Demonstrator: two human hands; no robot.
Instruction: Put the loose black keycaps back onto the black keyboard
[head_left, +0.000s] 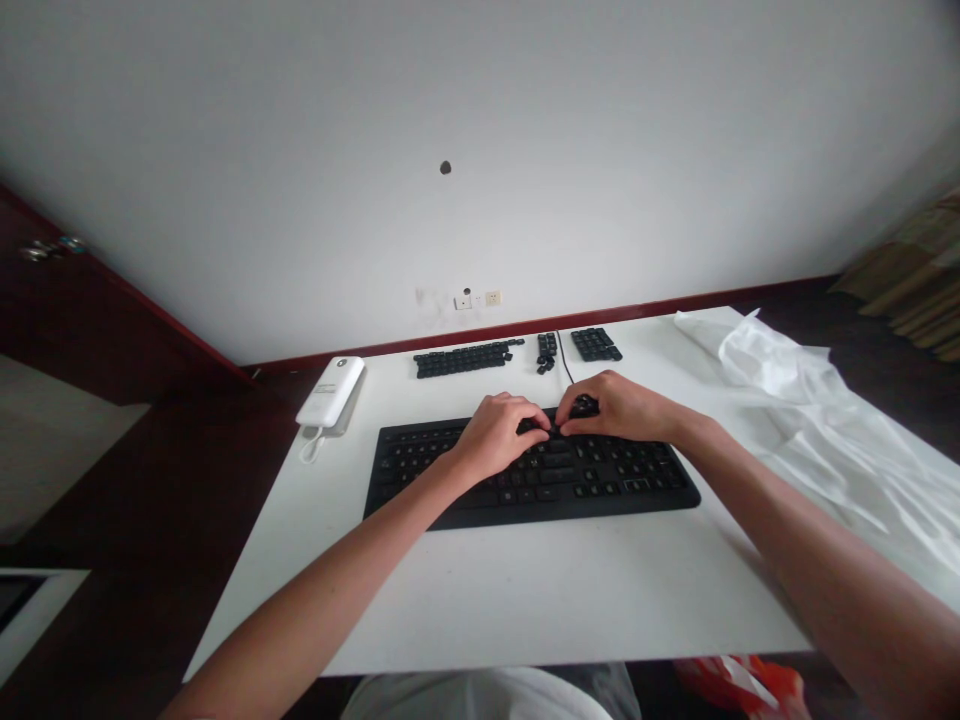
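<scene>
A black computer keyboard (465,515) lies flat on the white table, its cable running off toward the wall. Over its upper middle part, my left hand (501,432) has thumb and fingertips pinched close together. My right hand (606,405) reaches in from the other side, its fingertips also brought together at the same spot. Whatever sits between the fingers is too small and dark to make out. Behind the keyboard, loose black keycaps lie in groups: a wide block (461,360), a narrow cluster (547,350) and a squarish block (596,344).
A white power bank (332,390) with a short white cable lies at the table's left edge. Crumpled white plastic sheeting (795,375) covers the right side of the white table (517,600). Below the front edge is a red bag (742,685).
</scene>
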